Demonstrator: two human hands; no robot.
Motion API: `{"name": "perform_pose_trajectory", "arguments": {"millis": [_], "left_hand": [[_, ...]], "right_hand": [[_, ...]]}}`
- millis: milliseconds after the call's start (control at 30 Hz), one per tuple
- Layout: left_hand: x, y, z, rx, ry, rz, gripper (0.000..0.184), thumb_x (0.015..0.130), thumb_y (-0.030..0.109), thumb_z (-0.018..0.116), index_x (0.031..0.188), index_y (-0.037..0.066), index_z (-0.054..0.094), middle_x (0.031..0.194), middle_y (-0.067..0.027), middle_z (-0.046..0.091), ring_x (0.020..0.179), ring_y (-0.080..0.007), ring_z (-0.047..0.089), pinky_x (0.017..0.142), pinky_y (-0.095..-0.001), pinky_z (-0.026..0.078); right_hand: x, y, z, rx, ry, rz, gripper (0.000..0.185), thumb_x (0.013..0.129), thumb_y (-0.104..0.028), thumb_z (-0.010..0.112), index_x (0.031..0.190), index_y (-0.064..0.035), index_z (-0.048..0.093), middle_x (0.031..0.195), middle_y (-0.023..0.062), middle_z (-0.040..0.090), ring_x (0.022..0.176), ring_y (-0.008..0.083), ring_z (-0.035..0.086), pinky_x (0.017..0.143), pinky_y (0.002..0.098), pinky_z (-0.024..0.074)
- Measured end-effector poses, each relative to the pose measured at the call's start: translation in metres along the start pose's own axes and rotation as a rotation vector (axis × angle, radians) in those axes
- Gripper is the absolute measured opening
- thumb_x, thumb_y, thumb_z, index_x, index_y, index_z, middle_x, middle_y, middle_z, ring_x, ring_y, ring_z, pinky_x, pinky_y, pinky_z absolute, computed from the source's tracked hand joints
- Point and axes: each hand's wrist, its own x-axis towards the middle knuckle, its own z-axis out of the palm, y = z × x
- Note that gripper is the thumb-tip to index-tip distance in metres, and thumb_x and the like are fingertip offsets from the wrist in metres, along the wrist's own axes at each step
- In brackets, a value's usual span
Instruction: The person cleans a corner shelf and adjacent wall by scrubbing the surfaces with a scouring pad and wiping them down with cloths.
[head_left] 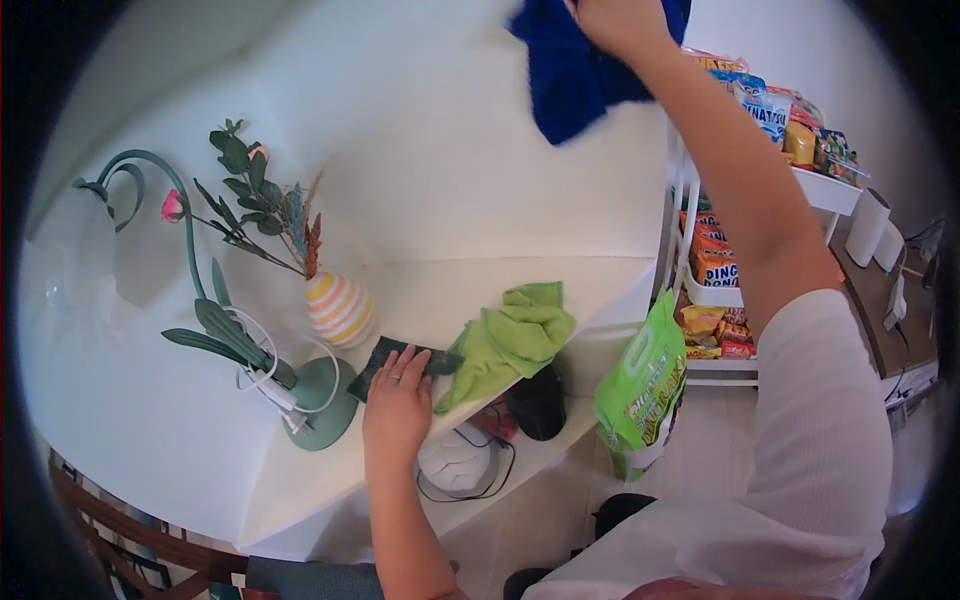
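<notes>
My right hand [622, 28], partly cut off by the top edge of the head view, is on a dark blue cloth [568, 75] held up against the pale upright panel. The cloth's lower corners hang loose and look slightly blurred. On the shelf below, my left hand [396, 402] lies flat with its fingers stretched over a dark, flat, folded piece [440, 362] whose kind I cannot make out. Just right of that hand, a crumpled lime-green cloth [515, 335] drapes toward the shelf's front edge.
Left of my left hand stand a striped vase [340, 308] with artificial flowers and a green flower-shaped lamp [325, 415]. Under the shelf are a white round object [458, 462] with a cord and a black item [538, 402]. A green bag [645, 400] and a snack cart [715, 295] stand right.
</notes>
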Motion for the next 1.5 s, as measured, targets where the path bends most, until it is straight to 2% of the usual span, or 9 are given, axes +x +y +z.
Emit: {"name": "perform_pose_trajectory", "arguments": {"millis": [133,200,433,533,567,667,867,1333,1500], "left_hand": [[-0.001,-0.003,0.002,-0.015,0.01,0.02,0.032,0.086,0.014,0.052,0.118,0.008,0.055,0.126,-0.0117,0.054,0.12,-0.0311,0.048,0.101,-0.0416,0.036],[0.0,-0.002,0.002,-0.025,0.009,0.01,0.032,0.086,0.013,0.052,0.117,0.008,0.055,0.126,-0.0118,0.054,0.12,-0.0313,0.048,0.1,-0.0418,0.037],[-0.001,-0.004,0.005,-0.038,0.009,-0.022,0.031,0.086,0.013,0.052,0.116,0.007,0.055,0.124,-0.0126,0.056,0.117,-0.0313,0.05,0.098,-0.0422,0.039],[0.001,-0.003,0.002,-0.081,0.09,-0.051,0.031,0.086,0.013,0.052,0.116,0.005,0.055,0.122,-0.0139,0.056,0.117,-0.0314,0.05,0.098,-0.0418,0.039],[0.003,-0.002,0.0,-0.103,0.128,-0.055,0.032,0.086,0.013,0.052,0.116,0.005,0.054,0.121,-0.0144,0.057,0.117,-0.0314,0.05,0.098,-0.0416,0.039],[0.009,-0.001,-0.003,-0.032,0.197,-0.089,0.031,0.085,0.012,0.052,0.115,0.003,0.054,0.115,-0.0153,0.059,0.107,-0.0324,0.056,0.09,-0.0413,0.045],[-0.002,0.012,-0.031,0.094,-0.062,-0.146,0.026,0.084,0.012,0.052,0.109,0.004,0.056,0.104,-0.0152,0.063,0.084,-0.0324,0.063,0.072,-0.0408,0.051],[-0.129,-0.049,-0.13,-0.374,0.459,-0.597,0.033,0.088,-0.001,0.04,0.118,-0.007,0.053,0.118,-0.0202,0.058,0.11,-0.0263,0.056,0.096,-0.0366,0.041],[-0.138,-0.1,-0.115,0.19,0.486,-0.62,0.039,0.082,-0.007,0.044,0.119,0.0,0.054,0.124,-0.0197,0.054,0.115,-0.0342,0.052,0.097,-0.0406,0.042]], "right_hand": [[-0.08,-0.025,-0.029,-0.316,-0.16,-0.298,0.037,0.085,-0.023,0.052,0.12,-0.01,0.054,0.129,0.0104,0.052,0.105,0.0259,0.056,0.085,0.0507,0.043],[-0.133,-0.037,-0.02,0.014,-0.238,-0.264,0.032,0.081,-0.02,0.056,0.11,-0.0062,0.061,0.134,0.0052,0.046,0.118,0.0159,0.047,0.081,0.0551,0.043],[-0.221,-0.06,-0.06,0.645,-0.666,-0.441,0.041,0.083,-0.017,0.057,0.124,-0.0202,0.054,0.115,0.0077,0.06,0.099,0.029,0.059,0.084,0.0385,0.0487],[-0.217,-0.089,-0.061,0.886,-1.015,-0.269,0.038,0.087,-0.019,0.053,0.126,-0.0193,0.051,0.114,0.0115,0.06,0.101,0.0308,0.058,0.086,0.0408,0.048],[-0.18,-0.108,-0.075,0.762,-1.59,-0.094,0.035,0.092,-0.022,0.047,0.126,-0.0158,0.049,0.114,0.0156,0.059,0.102,0.0345,0.057,0.088,0.0413,0.0461],[-0.209,-0.14,-0.045,1.231,-1.272,-0.008,0.033,0.095,-0.025,0.042,0.125,-0.013,0.048,0.115,0.0179,0.058,0.102,0.0367,0.056,0.089,0.0419,0.0445],[-0.196,-0.198,-0.001,1.368,-1.415,-0.001,0.044,0.097,-0.036,0.034,0.132,-0.0117,0.044,0.121,0.0205,0.055,0.111,0.0363,0.052,0.096,0.0408,0.0395],[-0.139,-0.373,0.075,1.328,-1.519,-0.224,0.049,0.091,-0.028,0.038,0.134,-0.0047,0.04,0.123,0.0237,0.053,0.111,0.0378,0.053,0.097,0.043,0.0394],[-0.131,-0.413,0.091,1.356,-1.514,-0.126,0.047,0.089,-0.024,0.041,0.132,-0.0042,0.042,0.124,0.0228,0.052,0.112,0.0372,0.052,0.098,0.0436,0.0386]]}}
